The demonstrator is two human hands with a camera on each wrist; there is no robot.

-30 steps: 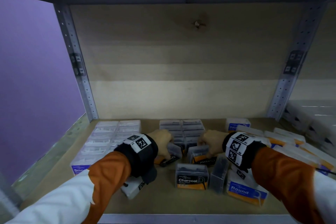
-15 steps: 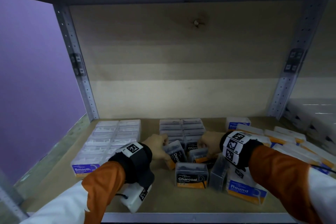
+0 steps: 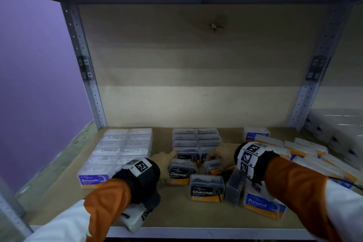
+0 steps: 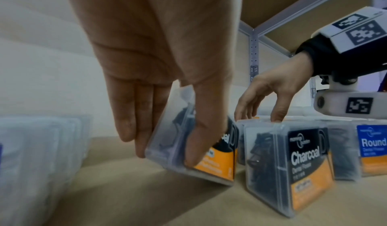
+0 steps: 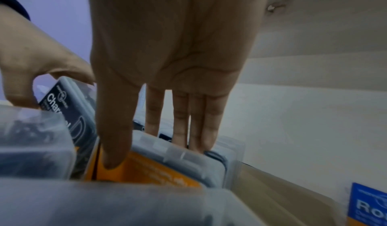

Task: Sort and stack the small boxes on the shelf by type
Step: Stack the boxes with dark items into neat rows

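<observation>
My left hand (image 3: 167,160) pinches a dark Charcoal box (image 3: 181,172) between thumb and fingers. In the left wrist view this box (image 4: 194,146) is tilted, with its lower edge near the shelf board. My right hand (image 3: 220,155) grips a second Charcoal box (image 3: 215,167); its thumb lies on the orange label (image 5: 159,171) and its fingers reach behind the box. Both boxes sit just in front of the double row of Charcoal boxes (image 3: 196,139) at the back centre. A third Charcoal box (image 3: 206,188) stands loose in front.
White Smooth boxes (image 3: 121,153) fill a double row on the left. Round boxes (image 3: 263,202) lie in a loose pile on the right, some tipped. A dark box (image 3: 234,186) stands on its side between them. A metal lip (image 3: 196,233) edges the shelf front.
My left hand has turned its Charcoal box so the label faces front and moved it back toward the Charcoal row. My right hand has shifted slightly back with its box.
</observation>
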